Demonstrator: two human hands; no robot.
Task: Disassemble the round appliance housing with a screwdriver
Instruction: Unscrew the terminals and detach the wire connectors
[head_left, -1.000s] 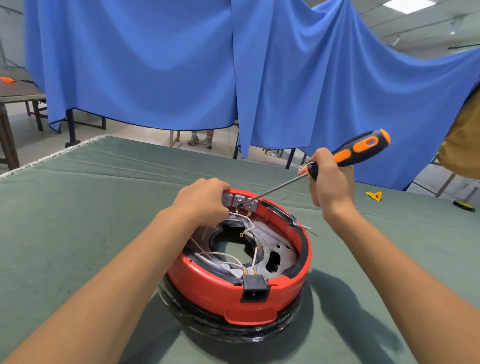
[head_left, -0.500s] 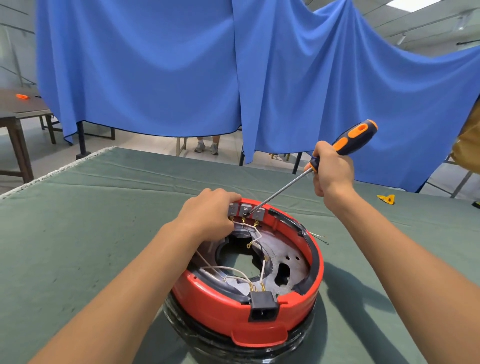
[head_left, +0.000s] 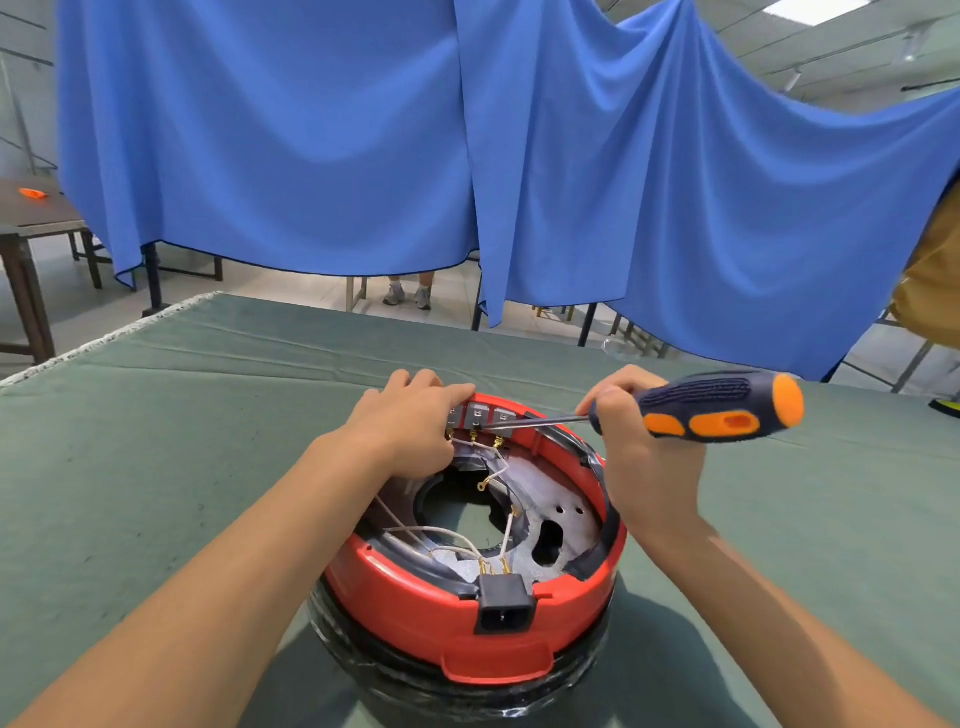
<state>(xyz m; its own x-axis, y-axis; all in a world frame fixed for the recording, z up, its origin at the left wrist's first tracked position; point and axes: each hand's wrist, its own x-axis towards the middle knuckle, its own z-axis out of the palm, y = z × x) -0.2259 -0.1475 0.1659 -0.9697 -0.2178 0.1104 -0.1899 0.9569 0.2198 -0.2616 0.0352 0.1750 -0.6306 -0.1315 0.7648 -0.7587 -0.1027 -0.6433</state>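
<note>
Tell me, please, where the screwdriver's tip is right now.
In the head view, the screwdriver tip meets the middle grey terminal block on the red housing far rim, beside the left hand.

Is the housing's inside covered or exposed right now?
Exposed: the red housing is open at the top, showing loose white wires, the perforated metal plate, and green table cloth through the central hole.

1 housing (head_left: 415, 597); 1 screwdriver (head_left: 717, 410); 2 hands (head_left: 410, 426)

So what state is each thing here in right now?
Red housing: open on top, wiring exposed.
Screwdriver: gripped, lying almost level, tip at the terminal block.
Left hand: gripping the housing's far rim.
Right hand: wrapped round the screwdriver.
Power socket: nothing plugged in.
</note>
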